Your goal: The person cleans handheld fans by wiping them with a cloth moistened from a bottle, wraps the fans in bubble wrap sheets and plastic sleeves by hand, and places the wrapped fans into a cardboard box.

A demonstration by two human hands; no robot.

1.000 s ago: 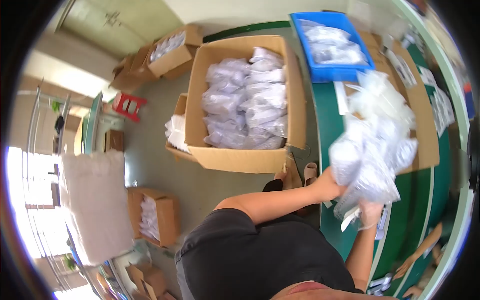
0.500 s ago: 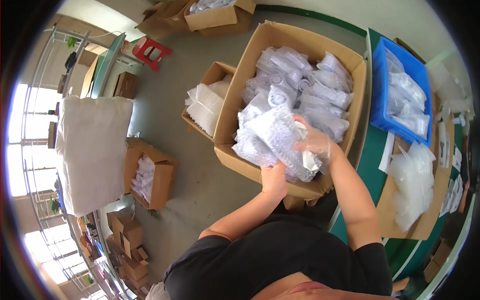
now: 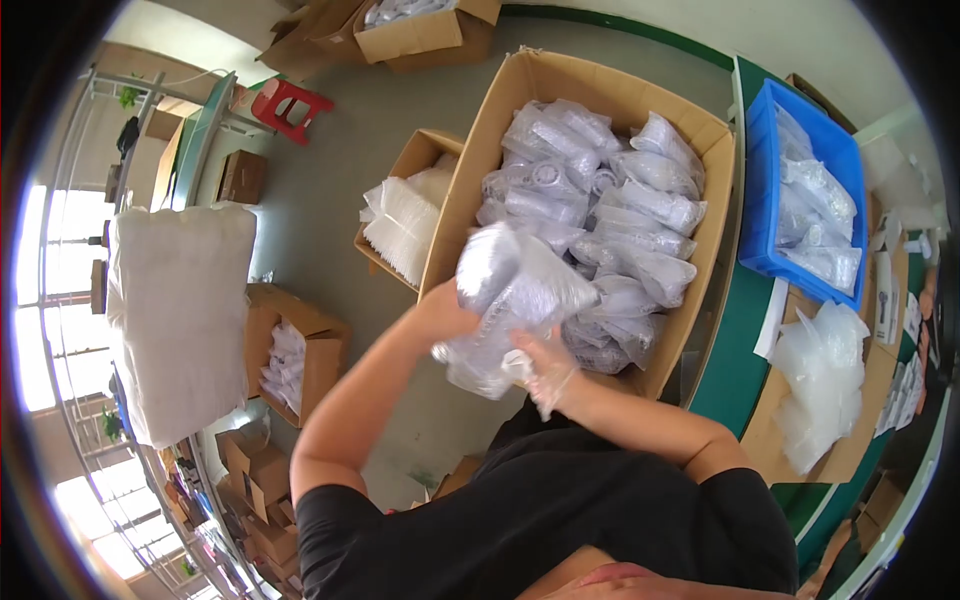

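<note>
My left hand (image 3: 447,311) grips the left side of a bundle of bubble-wrapped packages (image 3: 530,290) over the front left edge of a large cardboard box (image 3: 700,310). My right hand (image 3: 545,368) holds the lower right of the bundle, its fingers bent against the plastic. Something white and crumpled (image 3: 518,366) shows at its fingertips. Inside the box lie several wrapped packages (image 3: 655,205) in rows. How many pieces the bundle has is hard to tell.
A blue crate (image 3: 758,190) with wrapped packages stands on the green table (image 3: 725,385) at right, near flat clear bags (image 3: 825,370). Left of the large box is a smaller box of white sheets (image 3: 405,225). A red stool (image 3: 290,108) and an open carton (image 3: 325,350) are further left.
Both hands have moved left and towards my body with the bundle, from over the box contents to its front left edge. More packages in the box now show.
</note>
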